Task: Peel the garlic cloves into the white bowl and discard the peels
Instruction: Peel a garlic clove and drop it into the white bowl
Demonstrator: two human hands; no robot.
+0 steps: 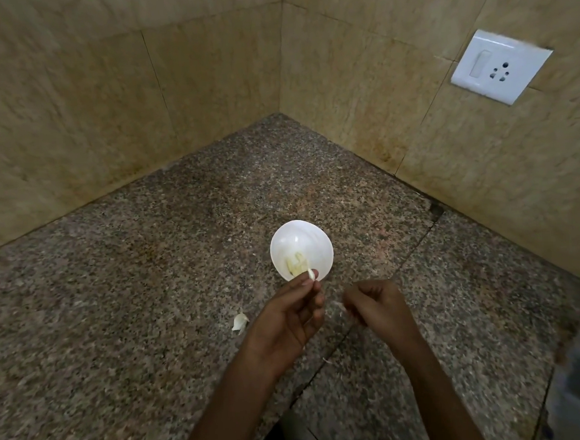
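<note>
The garlic clove [310, 275] is pinched in the fingertips of the left hand [288, 319], over the near rim of the white bowl [304, 232]. The right hand [377, 308] is curled and seems to pinch a peel [338, 305]. Loose skin could drop in among the peeled cloves [294, 267]. Two walls [412, 125] meet in a corner behind the bowl. The surface [131, 282] lies open to the left.
</note>
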